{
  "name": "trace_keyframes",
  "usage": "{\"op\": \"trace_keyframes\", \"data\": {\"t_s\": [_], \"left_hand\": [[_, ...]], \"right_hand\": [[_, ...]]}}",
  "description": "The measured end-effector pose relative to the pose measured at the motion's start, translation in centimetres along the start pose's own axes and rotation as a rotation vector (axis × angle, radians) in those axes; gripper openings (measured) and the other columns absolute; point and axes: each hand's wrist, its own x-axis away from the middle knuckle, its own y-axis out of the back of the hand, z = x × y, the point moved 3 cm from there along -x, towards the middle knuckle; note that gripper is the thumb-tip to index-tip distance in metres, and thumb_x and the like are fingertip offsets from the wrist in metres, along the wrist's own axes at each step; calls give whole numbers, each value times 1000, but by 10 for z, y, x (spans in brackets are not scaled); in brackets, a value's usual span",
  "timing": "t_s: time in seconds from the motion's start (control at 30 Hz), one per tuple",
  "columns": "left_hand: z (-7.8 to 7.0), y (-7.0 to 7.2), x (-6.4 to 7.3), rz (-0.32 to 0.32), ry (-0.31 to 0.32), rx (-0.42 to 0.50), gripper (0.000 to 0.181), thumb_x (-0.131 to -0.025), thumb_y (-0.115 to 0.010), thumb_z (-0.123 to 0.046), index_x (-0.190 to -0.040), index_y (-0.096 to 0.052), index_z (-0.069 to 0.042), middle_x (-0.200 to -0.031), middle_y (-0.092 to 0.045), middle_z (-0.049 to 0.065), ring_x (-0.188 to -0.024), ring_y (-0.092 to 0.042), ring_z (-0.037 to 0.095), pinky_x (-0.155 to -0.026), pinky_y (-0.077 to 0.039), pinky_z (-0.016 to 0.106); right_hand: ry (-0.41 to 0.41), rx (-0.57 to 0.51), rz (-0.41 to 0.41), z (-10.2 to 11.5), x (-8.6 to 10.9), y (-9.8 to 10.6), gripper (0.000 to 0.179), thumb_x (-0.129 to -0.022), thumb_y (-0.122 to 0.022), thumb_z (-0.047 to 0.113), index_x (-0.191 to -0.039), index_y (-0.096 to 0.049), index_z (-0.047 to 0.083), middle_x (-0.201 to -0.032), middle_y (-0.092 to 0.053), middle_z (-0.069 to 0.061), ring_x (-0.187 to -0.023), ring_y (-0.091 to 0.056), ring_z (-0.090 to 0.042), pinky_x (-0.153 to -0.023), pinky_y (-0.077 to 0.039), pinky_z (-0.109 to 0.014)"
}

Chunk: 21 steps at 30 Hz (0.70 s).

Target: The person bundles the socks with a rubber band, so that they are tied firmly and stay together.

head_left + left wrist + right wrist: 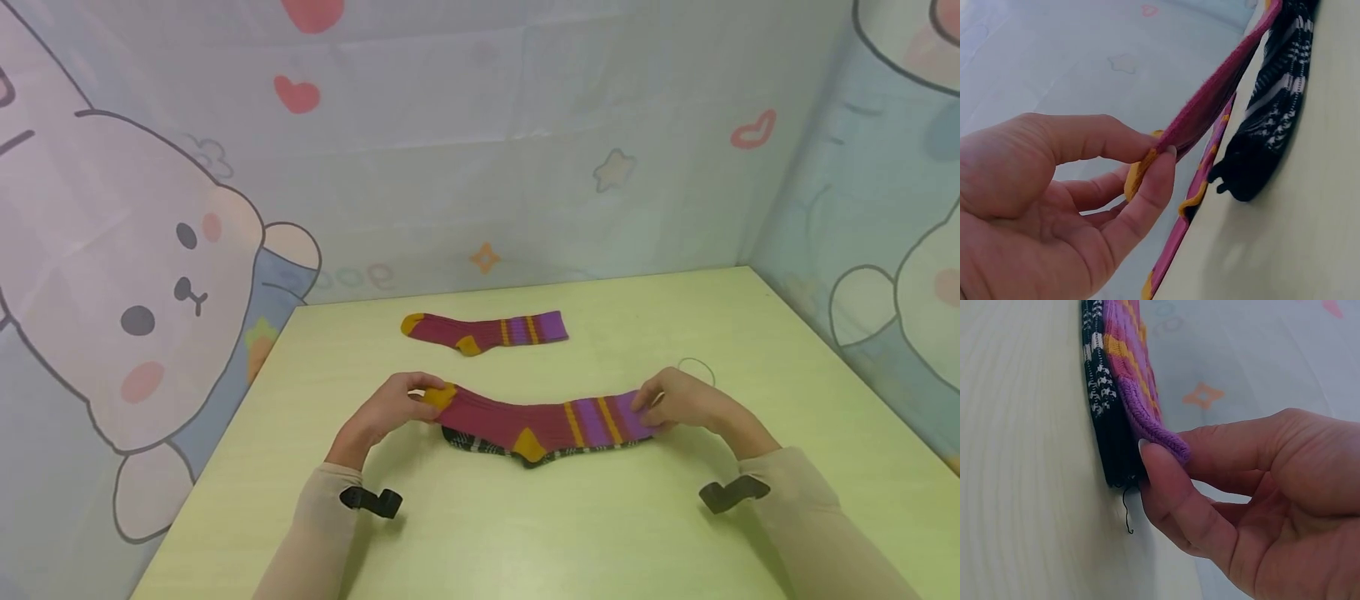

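A maroon sock (pixel 480 417) with a mustard toe and heel and a purple striped cuff is stretched between both hands. My left hand (pixel 393 407) pinches its mustard toe between thumb and fingers, which the left wrist view shows raised off the table. At the other end, my right hand (pixel 678 402) pinches the purple cuff (pixel 1147 425). Under the maroon sock lies a black and white patterned sock (pixel 1272 112), mostly covered in the head view. A dark loose thread (pixel 1127 512) hangs from the black sock's cuff end.
Another maroon sock (pixel 480 332) of the same pattern lies flat farther back on the pale table (pixel 525 533). A thin loop of thread or cord (pixel 701 367) shows beside the right hand. A cartoon-printed cloth (pixel 465 150) hangs behind the table and along its sides.
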Motion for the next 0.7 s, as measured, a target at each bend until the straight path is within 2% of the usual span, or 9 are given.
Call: {"op": "trace_keyframes", "data": {"t_s": [0.13, 0.2, 0.37, 0.5, 0.57, 0.7], "left_hand": [[3, -3, -3, 0, 15, -18, 41, -87, -66, 4, -127, -61, 5, -129, -57, 19, -97, -62, 24, -84, -55, 35], [6, -4, -5, -4, 24, -35, 40, -86, -67, 4, -126, -61, 5, -127, -57, 19, -96, -62, 24, -83, -55, 34], [9, -6, -5, -25, 45, -45, 38, -86, -67, 9, -123, -61, 6, -126, -56, 20, -95, -60, 26, -80, -56, 33], [10, -7, -5, -36, 64, -57, 37, -87, -67, 11, -122, -61, 5, -126, -56, 19, -95, -59, 26, -79, -56, 33], [10, -7, -5, -43, 74, -69, 36, -87, -67, 11, -122, -62, 3, -125, -56, 18, -95, -59, 26, -79, -56, 32], [8, -6, -5, -48, 85, -100, 35, -87, -68, 10, -120, -64, 1, -124, -57, 16, -98, -59, 26, -80, -55, 32]], "right_hand": [[-3, 13, -7, -2, 0, -1, 18, -86, -70, -5, -104, -70, -8, -120, -62, -26, -88, -69, -26, -73, -58, -38], [3, 19, -9, -3, -1, -1, 18, -86, -70, -5, -104, -70, -8, -120, -62, -27, -88, -69, -26, -73, -58, -38], [35, 28, -15, -4, -2, -3, 21, -84, -72, -6, -105, -70, -7, -113, -64, -22, -91, -68, -27, -73, -58, -38], [72, 47, -28, -4, -3, -3, 27, -83, -73, -5, -110, -68, -5, -124, -55, -24, -98, -63, -28, -76, -56, -36], [84, 54, -26, -4, -3, -3, 28, -84, -73, -4, -112, -67, -5, -127, -53, -25, -98, -63, -28, -75, -55, -37], [86, 60, -15, -4, -4, -2, 30, -84, -72, -4, -113, -66, -5, -123, -58, -23, -90, -65, -25, -73, -55, -38]]}}
